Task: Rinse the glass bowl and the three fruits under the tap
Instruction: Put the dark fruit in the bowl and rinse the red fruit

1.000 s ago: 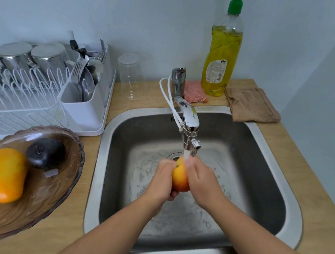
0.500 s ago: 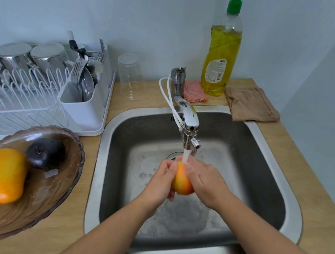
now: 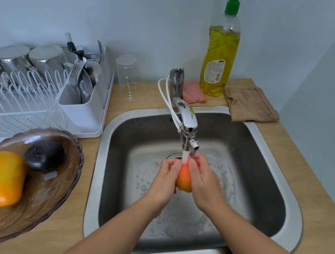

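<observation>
Over the steel sink [image 3: 290, 226], my left hand [image 3: 164, 180] and my right hand [image 3: 204, 181] clasp a red-orange fruit [image 3: 184, 179] from both sides. Water runs from the tap [image 3: 187, 129] onto its top. On the counter at the left stands the brownish glass bowl [image 3: 48, 202]. Inside it lie an orange fruit [image 3: 2, 178] and a dark purple fruit [image 3: 44, 158].
A white dish rack [image 3: 36, 106] with metal cups and cutlery stands behind the bowl. An upturned clear glass [image 3: 129, 78], a pink scrubber [image 3: 193, 92], a yellow soap bottle [image 3: 221, 54] and a brown cloth [image 3: 249, 105] line the back of the wooden counter.
Both hands have turned the red-orange fruit under the stream and shifted it slightly up toward the tap. The bowl and its two fruits have not moved.
</observation>
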{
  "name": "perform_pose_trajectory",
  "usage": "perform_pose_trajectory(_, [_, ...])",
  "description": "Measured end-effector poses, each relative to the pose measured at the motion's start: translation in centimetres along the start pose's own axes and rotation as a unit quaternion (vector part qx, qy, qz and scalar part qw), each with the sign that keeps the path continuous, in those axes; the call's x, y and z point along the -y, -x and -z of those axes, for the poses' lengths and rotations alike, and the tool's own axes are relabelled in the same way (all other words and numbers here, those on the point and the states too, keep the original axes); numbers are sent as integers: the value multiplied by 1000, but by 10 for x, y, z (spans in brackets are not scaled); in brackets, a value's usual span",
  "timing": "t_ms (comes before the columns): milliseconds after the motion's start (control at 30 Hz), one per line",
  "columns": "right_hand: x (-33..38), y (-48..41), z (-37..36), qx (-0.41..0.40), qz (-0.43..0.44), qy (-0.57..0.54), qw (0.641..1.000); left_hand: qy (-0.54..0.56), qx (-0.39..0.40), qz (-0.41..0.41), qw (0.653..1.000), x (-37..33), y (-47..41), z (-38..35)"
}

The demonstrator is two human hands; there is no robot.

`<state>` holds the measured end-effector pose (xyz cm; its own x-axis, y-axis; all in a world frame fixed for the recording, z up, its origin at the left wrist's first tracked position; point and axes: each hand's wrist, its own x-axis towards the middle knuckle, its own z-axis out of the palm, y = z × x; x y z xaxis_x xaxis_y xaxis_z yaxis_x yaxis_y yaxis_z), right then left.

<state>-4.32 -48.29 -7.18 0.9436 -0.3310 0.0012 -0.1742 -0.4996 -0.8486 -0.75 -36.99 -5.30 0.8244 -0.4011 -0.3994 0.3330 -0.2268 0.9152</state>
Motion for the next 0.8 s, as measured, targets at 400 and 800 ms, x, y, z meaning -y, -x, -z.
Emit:
perform_pose_trajectory(400, [-2, 2, 2, 13, 65, 34, 997, -22, 7, 6, 1000, 6, -1, -2])
perform_pose_trajectory(800, [-5, 5, 5, 62, 47, -54, 996, 1, -17, -31, 999, 10, -3, -10])
